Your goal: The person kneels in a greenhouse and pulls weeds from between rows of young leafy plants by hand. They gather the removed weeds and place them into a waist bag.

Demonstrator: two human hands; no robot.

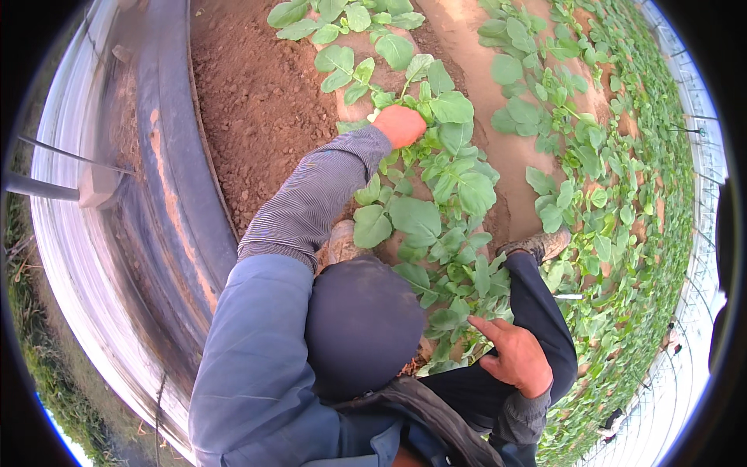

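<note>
My left hand (400,125) reaches forward into a row of broad-leaved green crop plants (455,175). It is closed into a fist around the stems of one plant (452,108); its fingertips are hidden under the hand and among the leaves. Leafy shoots stick out past the knuckles. My right hand (518,355) hovers near my right leg, above the nearer leaves. Its index finger points forward and the thumb stands apart, with nothing visible between them. The other fingers are mostly hidden.
My left knee (365,327) and right shoe (543,245) flank the row. Loose brown soil (262,105) and a dark plastic strip (175,146) lie left, beside a plastic-sheet wall (64,233). More crop rows (630,204) fill the right. A thin white strip (569,296) shows beside my right leg.
</note>
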